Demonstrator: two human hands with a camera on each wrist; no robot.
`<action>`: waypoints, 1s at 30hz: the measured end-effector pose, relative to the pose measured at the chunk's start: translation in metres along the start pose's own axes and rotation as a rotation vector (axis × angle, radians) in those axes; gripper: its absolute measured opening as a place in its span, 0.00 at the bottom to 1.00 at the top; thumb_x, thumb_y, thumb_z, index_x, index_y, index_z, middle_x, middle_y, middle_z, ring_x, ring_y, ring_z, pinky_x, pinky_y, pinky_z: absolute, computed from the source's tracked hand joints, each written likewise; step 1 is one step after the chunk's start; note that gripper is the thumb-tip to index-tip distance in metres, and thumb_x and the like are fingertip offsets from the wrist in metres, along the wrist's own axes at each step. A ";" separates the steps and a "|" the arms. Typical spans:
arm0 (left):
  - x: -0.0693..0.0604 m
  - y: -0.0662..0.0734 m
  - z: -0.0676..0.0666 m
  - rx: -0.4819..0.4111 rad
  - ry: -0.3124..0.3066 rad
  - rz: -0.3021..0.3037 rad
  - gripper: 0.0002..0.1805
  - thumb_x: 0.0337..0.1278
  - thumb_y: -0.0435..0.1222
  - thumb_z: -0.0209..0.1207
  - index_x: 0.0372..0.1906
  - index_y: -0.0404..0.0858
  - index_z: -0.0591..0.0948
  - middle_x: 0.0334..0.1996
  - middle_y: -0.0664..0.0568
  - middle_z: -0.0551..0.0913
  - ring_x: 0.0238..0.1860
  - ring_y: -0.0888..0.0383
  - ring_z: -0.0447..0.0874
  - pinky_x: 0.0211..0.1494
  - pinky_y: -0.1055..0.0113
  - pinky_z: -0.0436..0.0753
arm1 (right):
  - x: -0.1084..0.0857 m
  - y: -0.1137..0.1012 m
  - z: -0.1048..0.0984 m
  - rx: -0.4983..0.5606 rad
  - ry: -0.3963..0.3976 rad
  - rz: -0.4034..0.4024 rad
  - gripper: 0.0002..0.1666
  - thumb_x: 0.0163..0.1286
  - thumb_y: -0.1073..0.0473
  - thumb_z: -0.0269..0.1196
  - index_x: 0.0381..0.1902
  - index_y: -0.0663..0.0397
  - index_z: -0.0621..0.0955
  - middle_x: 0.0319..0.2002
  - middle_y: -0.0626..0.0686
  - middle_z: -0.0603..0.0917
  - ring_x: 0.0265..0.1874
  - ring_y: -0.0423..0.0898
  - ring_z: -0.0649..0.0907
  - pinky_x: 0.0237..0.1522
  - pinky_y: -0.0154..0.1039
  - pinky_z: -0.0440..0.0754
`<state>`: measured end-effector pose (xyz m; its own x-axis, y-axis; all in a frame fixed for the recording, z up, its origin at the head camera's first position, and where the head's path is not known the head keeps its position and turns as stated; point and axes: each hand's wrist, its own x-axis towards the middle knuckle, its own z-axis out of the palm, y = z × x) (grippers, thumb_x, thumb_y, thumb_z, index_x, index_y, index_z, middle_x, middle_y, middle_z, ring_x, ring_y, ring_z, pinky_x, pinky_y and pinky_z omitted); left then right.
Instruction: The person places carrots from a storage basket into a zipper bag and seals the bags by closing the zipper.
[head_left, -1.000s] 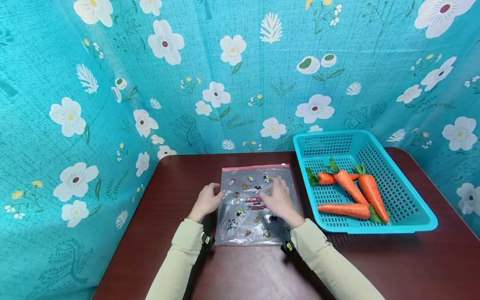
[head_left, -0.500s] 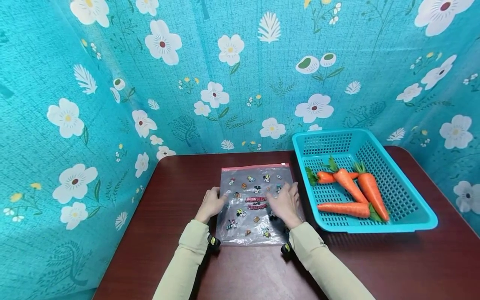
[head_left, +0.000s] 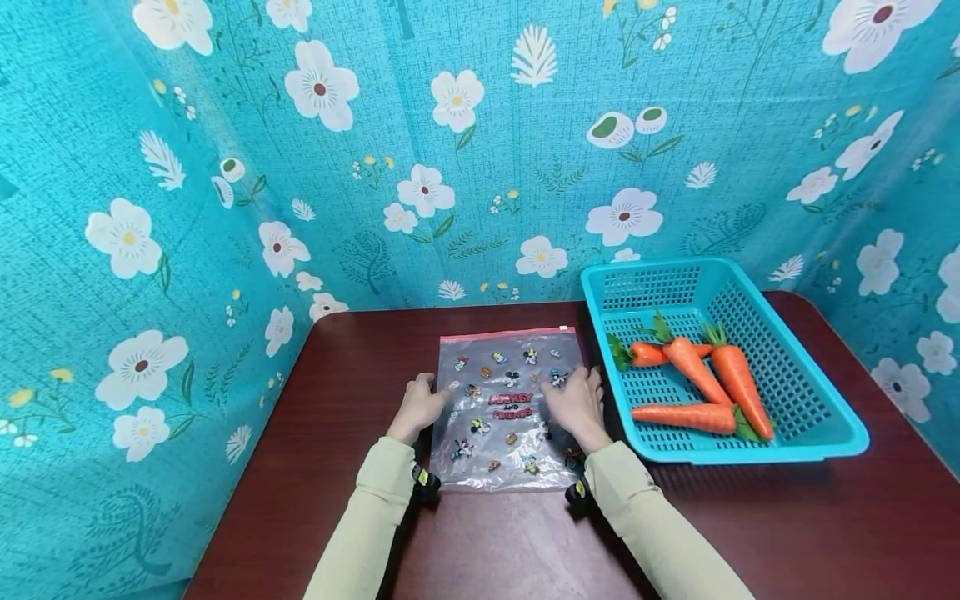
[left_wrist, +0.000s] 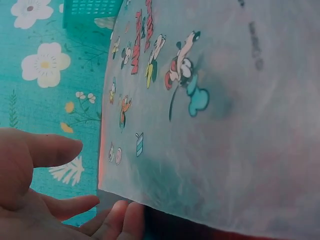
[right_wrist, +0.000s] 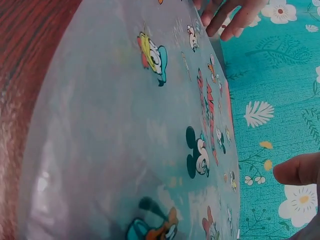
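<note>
A clear zip bag (head_left: 498, 437) printed with small cartoon figures and red lettering lies flat on the table, its pink zip strip (head_left: 487, 335) on the far side. The person's left hand (head_left: 420, 408) is at the bag's left edge. In the left wrist view that hand's thumb (left_wrist: 57, 150) stands apart from its fingers, which lie near the bag's edge. Over the right part of the bag is the right hand (head_left: 576, 407), its thumb spread. Only the right thumb (right_wrist: 300, 170) shows in the right wrist view; its fingers are out of sight there.
To the right stands a turquoise plastic basket (head_left: 810, 417) holding several carrots (head_left: 738, 383) with green tops. The dark red-brown table (head_left: 352, 367) reaches back to a blue floral cloth (head_left: 480, 167), which also hangs along the sides.
The right hand has moved right and lower, from above the bag's upper middle to its right side. The left hand has shifted slightly to the right and down at the bag's left edge.
</note>
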<state>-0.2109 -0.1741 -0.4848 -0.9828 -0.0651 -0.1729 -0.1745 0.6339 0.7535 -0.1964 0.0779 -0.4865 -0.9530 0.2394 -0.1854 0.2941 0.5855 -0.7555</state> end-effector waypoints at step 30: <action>0.005 -0.011 -0.002 -0.154 -0.001 -0.082 0.12 0.59 0.30 0.55 0.39 0.30 0.87 0.43 0.42 0.85 0.41 0.56 0.76 0.40 0.69 0.74 | 0.000 0.005 -0.003 0.032 -0.011 -0.003 0.43 0.64 0.47 0.59 0.68 0.67 0.61 0.67 0.70 0.61 0.65 0.68 0.60 0.64 0.68 0.58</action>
<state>-0.2138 -0.1833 -0.4929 -0.9649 -0.1104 -0.2383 -0.2611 0.5010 0.8251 -0.1946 0.0827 -0.4883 -0.9546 0.2295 -0.1900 0.2893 0.5609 -0.7757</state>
